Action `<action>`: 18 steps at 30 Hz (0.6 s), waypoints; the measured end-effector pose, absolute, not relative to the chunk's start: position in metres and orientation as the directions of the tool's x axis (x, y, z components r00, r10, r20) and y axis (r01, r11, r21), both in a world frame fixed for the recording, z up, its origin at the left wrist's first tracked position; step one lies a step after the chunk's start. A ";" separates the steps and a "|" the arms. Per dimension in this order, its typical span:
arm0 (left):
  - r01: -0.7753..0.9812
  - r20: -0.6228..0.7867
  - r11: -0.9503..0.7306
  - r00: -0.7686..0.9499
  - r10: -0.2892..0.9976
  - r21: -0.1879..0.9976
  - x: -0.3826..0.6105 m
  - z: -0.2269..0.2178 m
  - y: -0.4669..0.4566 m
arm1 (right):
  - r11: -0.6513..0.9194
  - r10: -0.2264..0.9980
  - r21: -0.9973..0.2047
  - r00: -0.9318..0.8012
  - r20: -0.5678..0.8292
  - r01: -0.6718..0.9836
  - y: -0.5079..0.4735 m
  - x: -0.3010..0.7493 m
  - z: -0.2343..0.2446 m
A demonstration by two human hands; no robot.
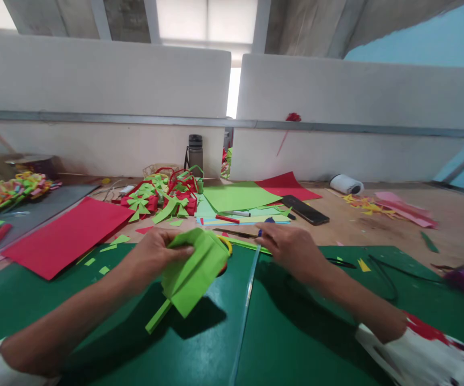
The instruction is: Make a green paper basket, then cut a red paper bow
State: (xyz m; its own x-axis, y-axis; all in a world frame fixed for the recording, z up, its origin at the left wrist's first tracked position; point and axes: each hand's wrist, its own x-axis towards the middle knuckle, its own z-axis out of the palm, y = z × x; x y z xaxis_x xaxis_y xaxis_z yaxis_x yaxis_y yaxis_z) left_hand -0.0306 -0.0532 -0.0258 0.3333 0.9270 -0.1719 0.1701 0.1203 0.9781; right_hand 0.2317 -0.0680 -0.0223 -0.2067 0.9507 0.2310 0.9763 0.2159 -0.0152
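Note:
My left hand (167,252) pinches a folded piece of bright green paper (195,268) above the green mat, with a narrow green strip (158,316) sticking out below it. Behind this paper, part of a yellow ring-shaped handle (226,245) shows. My right hand (288,246) has its fingers closed at the far edge of the mat. Beside those fingertips lies a dark-bladed tool (235,233) with blue handle parts, perhaps scissors. Long green paper strips (248,244) run under the fingers. What they grip, if anything, is hidden.
Red and green paper pieces (159,198) are heaped at the back, near a bottle (195,155). Red sheets (71,236), green sheets (235,195) and a phone (306,210) lie around. A black cable (388,279) crosses the green mat (296,343) at right.

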 end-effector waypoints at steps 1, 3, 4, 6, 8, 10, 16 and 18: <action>0.102 -0.169 0.144 0.309 0.936 0.984 -0.032 -0.027 -0.049 | 0.154 0.958 0.034 -0.157 0.238 0.988 -0.062 0.242 -0.020; 0.001 -0.192 0.199 0.266 0.945 0.980 -0.032 -0.030 -0.045 | 0.049 0.971 0.111 -0.074 0.228 0.993 -0.053 0.260 -0.018; -0.028 -0.216 0.230 0.255 0.943 0.973 -0.030 -0.032 -0.044 | 0.023 0.977 0.138 -0.052 0.209 0.990 -0.050 0.267 -0.019; -0.058 -0.265 0.288 0.254 0.930 0.956 -0.024 -0.035 -0.045 | 0.016 0.987 0.171 -0.043 0.153 0.985 -0.045 0.277 -0.024; -0.079 -0.288 0.324 0.294 0.911 0.943 -0.017 -0.038 -0.048 | 0.038 0.994 0.174 -0.056 0.095 0.984 -0.041 0.283 -0.032; -0.107 -0.281 0.331 0.327 0.902 0.938 -0.013 -0.040 -0.048 | 0.047 0.997 0.158 -0.057 0.061 0.986 -0.038 0.285 -0.040; -0.156 -0.280 0.354 0.362 0.889 0.922 -0.010 -0.041 -0.047 | 0.058 0.991 0.016 -0.060 0.117 0.998 -0.029 0.294 -0.049; -0.166 -0.271 0.349 0.367 0.890 0.922 -0.011 -0.041 -0.047 | 0.076 0.982 -0.058 -0.064 0.176 0.995 -0.026 0.301 -0.042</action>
